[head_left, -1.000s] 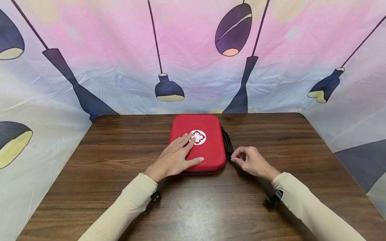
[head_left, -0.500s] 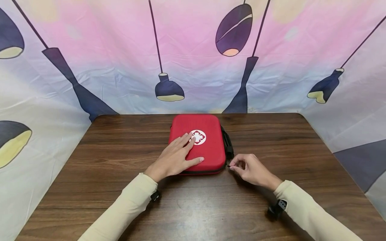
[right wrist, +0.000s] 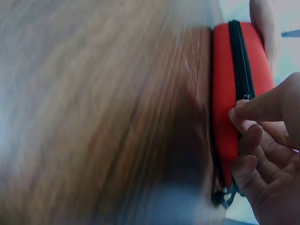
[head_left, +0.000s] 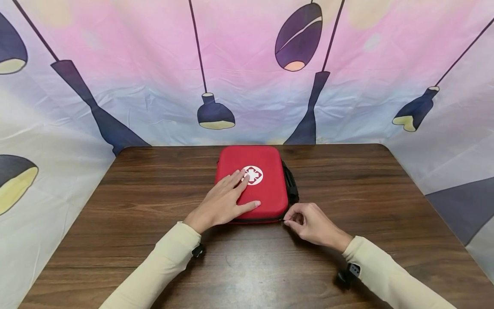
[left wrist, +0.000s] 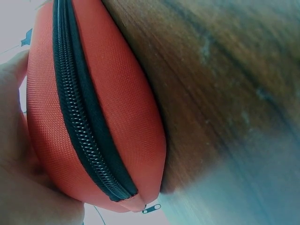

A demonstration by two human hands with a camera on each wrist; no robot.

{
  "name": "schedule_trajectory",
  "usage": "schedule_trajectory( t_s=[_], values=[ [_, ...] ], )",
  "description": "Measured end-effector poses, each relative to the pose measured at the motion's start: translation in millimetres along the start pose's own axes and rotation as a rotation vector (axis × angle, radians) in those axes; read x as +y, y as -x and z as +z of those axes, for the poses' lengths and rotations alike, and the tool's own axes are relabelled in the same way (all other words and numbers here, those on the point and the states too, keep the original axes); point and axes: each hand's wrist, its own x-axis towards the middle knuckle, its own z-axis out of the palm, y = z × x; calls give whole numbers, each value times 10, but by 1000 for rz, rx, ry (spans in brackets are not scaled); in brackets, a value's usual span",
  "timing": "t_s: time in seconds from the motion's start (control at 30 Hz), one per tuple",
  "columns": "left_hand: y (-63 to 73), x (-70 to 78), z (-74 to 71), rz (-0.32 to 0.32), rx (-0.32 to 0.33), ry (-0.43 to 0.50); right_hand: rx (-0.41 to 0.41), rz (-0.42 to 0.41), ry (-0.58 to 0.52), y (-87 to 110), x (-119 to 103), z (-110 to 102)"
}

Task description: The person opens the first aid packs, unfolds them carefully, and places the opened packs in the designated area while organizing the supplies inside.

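A red first-aid case (head_left: 266,159) with a white cross emblem lies flat on the wooden table. My left hand (head_left: 223,201) rests on its lid with the fingers spread, fingertips at the emblem. At the case's near right corner, my right hand (head_left: 314,224) pinches the zipper pull between thumb and index finger; the fingertips cover most of it. The zipper slider (right wrist: 246,97) shows just beyond those fingertips in the right wrist view. A black zipper (left wrist: 77,110) runs along the side of the case, its teeth joined in the left wrist view.
A black carry handle (head_left: 291,182) sticks out from the case's right side. Another metal zipper pull (left wrist: 151,208) hangs at a corner in the left wrist view. Behind the brown table (head_left: 154,184) hangs a cloth backdrop (head_left: 162,86) printed with lamps.
My right hand has slid from beside the handle toward me and around the case's near right corner, drawing the zipper pull along. The left hand has stayed on the lid.
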Motion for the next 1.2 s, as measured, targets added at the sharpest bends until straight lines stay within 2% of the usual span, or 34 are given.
schedule_trajectory(
  t_s=[0.27, 0.7, 0.93, 1.1, 1.2],
  values=[
    [0, 1, 0, -3, 3, 0, 55, -19, 42, 1, -56, 77],
    [19, 17, -16, -18, 45, -60, 123, -16, 103, -3, -23, 20],
    [70, -18, -55, -2, 91, -103, 163, -2, 115, -62, 88, -27],
    [114, -51, -69, -1, 123, -85, 165, 16, 139, -124, 182, -111],
    [139, -70, -76, -12, 119, -60, 167, 30, 176, -164, 225, -156]
  ],
)
